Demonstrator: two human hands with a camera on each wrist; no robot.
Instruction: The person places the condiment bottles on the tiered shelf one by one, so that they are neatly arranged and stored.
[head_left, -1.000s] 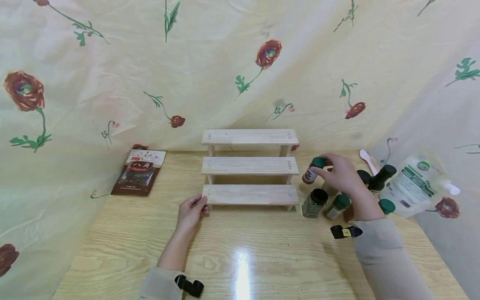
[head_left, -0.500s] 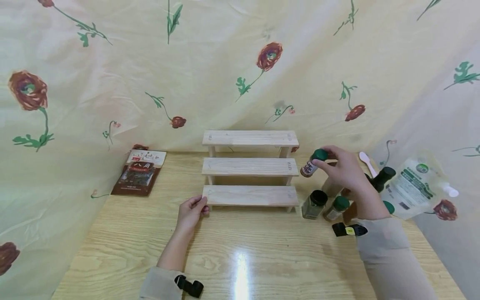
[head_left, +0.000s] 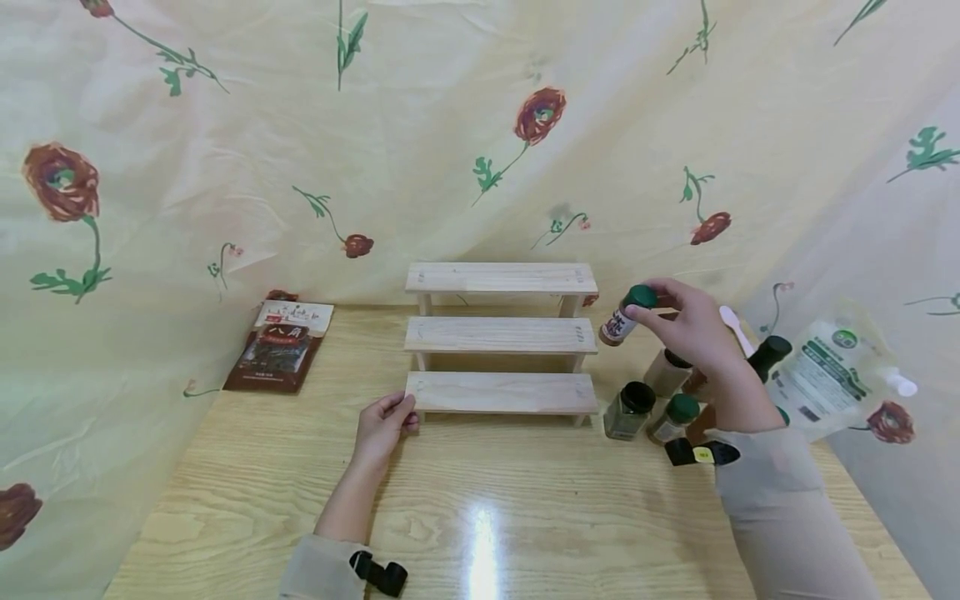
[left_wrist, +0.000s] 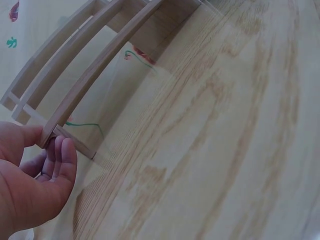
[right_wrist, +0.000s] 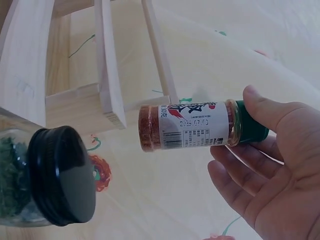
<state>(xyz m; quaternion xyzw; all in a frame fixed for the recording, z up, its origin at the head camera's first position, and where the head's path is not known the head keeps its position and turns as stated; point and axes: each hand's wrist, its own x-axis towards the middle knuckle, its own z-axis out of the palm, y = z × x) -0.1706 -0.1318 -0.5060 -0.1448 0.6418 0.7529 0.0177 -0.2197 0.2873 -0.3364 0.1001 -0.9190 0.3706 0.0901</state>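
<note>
In the head view, right of centre, the right hand (head_left: pixel 686 325) is clamped on a tilted spice bottle (head_left: pixel 627 314) by its green cap (head_left: pixel 642 296), just beside the wooden rack (head_left: pixel 500 333); left of centre, the left hand (head_left: pixel 384 427) grips the rack's lowest corner – probably steadying it. The left wrist view adds, at left, thumb and fingers pinching the board's end. The right wrist view reveals, centre-right, the bottle's printed label (right_wrist: pixel 197 125) and reddish contents – the cap grip leaves both uncovered – plus a black-lidded jar (right_wrist: pixel 52 177) lower left.

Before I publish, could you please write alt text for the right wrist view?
A right hand grips a spice jar by its green cap; a wooden rack is upper left, a black-lidded jar lower left.
</note>
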